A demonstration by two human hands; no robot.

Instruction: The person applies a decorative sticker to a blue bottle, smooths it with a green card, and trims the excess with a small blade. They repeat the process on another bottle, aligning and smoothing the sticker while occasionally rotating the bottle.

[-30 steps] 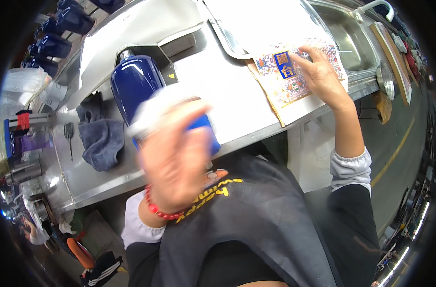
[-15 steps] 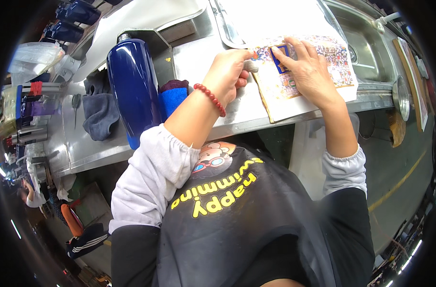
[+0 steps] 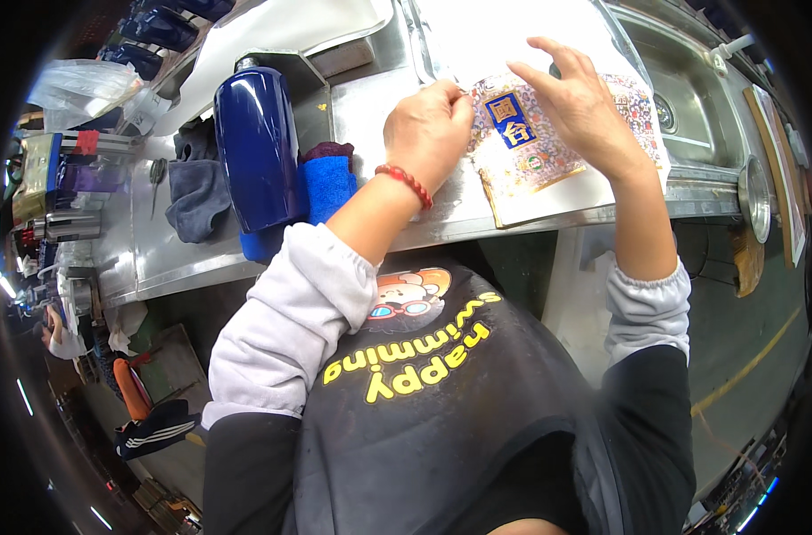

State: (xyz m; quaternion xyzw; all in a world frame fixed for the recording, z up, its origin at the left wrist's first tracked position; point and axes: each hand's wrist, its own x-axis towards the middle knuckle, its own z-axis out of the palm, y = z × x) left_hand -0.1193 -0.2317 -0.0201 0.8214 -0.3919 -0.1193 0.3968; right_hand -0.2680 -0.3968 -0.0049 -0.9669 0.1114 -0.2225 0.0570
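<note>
Bottle point(image 3: 256, 147) left of paper sheets point(image 3: 551, 159)

We count one left hand point(image 3: 428, 129), one right hand point(image 3: 589, 120), one beaded bracelet point(image 3: 408, 183), one floral-printed sheet stack point(image 3: 548, 176) and one sink point(image 3: 704, 111). We see one near blue bottle point(image 3: 256, 147) and at least three far-left bottles point(image 3: 160, 28).

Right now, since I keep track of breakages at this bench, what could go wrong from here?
The blue bottle lies close to the front edge of the bench, beside the left forearm; a bump might knock it off.

The left hand is at the left edge of the patterned sheets, so a hasty pull could crease or tear one.

The sheets lie near the sink, so any splash might wet them.
</note>
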